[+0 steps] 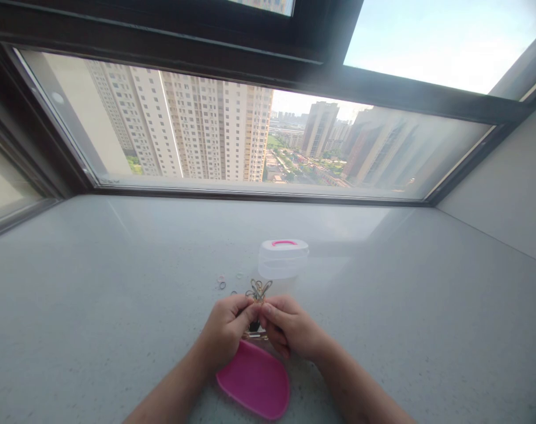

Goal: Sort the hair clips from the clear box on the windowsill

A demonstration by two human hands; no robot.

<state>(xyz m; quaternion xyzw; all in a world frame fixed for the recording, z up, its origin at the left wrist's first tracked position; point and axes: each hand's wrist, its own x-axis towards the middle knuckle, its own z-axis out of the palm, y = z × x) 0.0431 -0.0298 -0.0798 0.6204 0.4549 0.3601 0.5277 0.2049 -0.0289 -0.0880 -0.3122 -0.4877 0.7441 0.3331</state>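
Note:
My left hand [227, 331] and my right hand [289, 325] meet over the grey sill, fingers pinched together on a small bunch of metal clips [259, 290] that sticks up between the fingertips. A dark bit and more metal show just below the fingers. Right under my hands lies a pink oval lid [255, 381], flat on the surface. Beyond the clips stands a clear plastic container [282, 259] with a white top and pink handle. A few small elastic rings [222, 282] lie loose to the left of it.
The wide grey window sill [95, 294] runs to a dark-framed window [250, 194] at the back, with high-rise buildings outside. A grey wall [506, 194] rises on the right. A second window pane is at the far left.

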